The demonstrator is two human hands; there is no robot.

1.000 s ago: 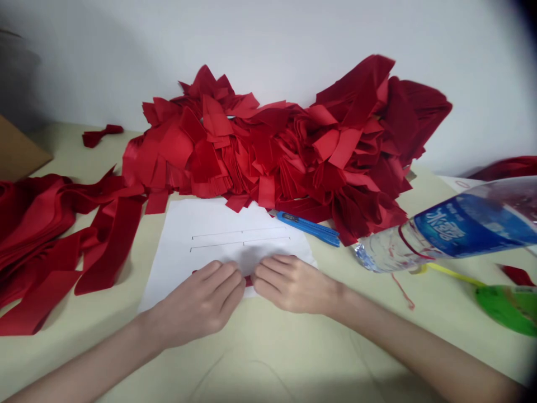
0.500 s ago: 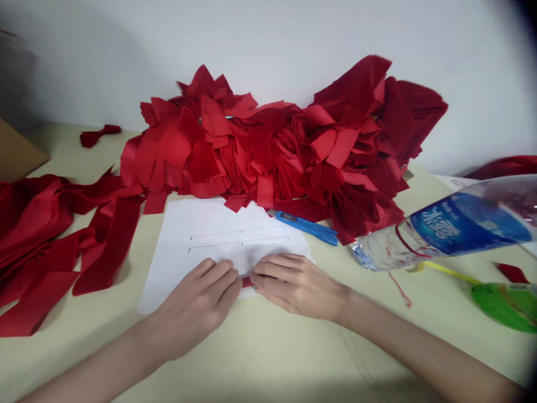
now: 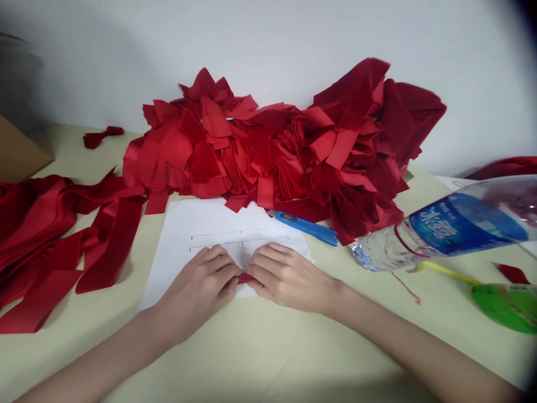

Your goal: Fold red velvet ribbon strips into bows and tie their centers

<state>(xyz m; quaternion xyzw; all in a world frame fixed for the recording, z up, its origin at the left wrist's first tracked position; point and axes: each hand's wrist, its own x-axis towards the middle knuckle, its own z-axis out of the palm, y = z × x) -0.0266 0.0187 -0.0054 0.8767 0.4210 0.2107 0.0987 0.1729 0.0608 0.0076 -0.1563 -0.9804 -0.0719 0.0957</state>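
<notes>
My left hand (image 3: 201,288) and my right hand (image 3: 283,275) lie side by side on a white sheet of paper (image 3: 197,229) with ruled lines drawn on it. Both hands have their fingers curled and pressed onto a small red ribbon piece (image 3: 244,277), of which only a sliver shows between the fingertips. The rest of that piece is hidden under my fingers. Behind the paper rises a big heap of cut red ribbon pieces (image 3: 285,151).
Long red ribbon strips (image 3: 62,235) spread over the table's left side. A blue utility knife (image 3: 308,228) lies at the paper's far right corner. A clear water bottle with a blue label (image 3: 457,226) lies on its side at right, above a green object (image 3: 507,307). A cardboard box (image 3: 17,151) stands far left.
Both hands have slid a little away from me up the paper, and the fingers have curled in more tightly over the red piece.
</notes>
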